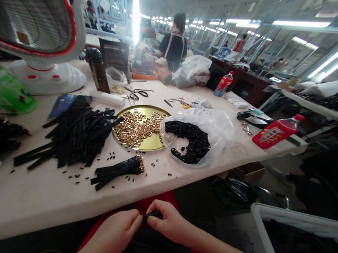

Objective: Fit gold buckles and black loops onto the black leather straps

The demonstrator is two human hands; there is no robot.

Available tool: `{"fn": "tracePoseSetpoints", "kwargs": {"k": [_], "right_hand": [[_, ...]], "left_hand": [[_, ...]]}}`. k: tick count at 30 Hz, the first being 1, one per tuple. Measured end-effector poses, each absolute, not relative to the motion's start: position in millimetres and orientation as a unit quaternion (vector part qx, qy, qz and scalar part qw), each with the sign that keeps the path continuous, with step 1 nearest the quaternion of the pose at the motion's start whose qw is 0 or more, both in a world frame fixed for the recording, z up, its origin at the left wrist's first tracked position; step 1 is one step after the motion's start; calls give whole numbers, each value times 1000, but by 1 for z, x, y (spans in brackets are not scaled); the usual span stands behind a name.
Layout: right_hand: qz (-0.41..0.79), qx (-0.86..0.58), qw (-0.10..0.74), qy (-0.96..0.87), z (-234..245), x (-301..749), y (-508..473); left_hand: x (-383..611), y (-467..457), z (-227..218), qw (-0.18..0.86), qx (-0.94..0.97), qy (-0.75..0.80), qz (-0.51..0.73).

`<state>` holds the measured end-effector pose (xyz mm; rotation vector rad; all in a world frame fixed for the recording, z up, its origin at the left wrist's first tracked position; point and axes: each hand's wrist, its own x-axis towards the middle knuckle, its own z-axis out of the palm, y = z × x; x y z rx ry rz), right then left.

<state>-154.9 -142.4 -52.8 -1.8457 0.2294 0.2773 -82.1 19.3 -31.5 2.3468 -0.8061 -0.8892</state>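
In front of the table edge, over my lap, my left hand point(127, 223) and my right hand point(167, 221) meet with fingers pinched. Between them is a short black strap point(154, 215); its details are hidden by the fingers. On the table just beyond lies a bundle of black straps point(117, 170) with gold metal ends. A gold round tray point(155, 141) behind it carries many small gold buckles point(133, 126). To its right, an open clear plastic bag point(220, 130) holds small black plastic pieces point(193, 140). A heap of loose black straps point(79, 131) lies left of the tray.
A fan point(48, 75) stands at the back left, near a dark bottle point(98, 71). Scissors point(137, 93) lie behind the tray. A red drink bottle point(276, 132) lies at the right table end. Below right is a white bin point(257, 218). Another person point(174, 45) stands farther back.
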Motion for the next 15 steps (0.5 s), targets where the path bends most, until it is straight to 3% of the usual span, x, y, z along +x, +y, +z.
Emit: {"fn": "tracePoseSetpoints", "kwargs": {"k": [6, 15], "right_hand": [[135, -766, 620, 104, -47, -153, -145], [128, -703, 682, 155, -63, -162, -137]], "left_hand": [[-79, 21, -26, 322, 807, -249, -428], [-84, 21, -55, 347, 803, -231, -426]]}}
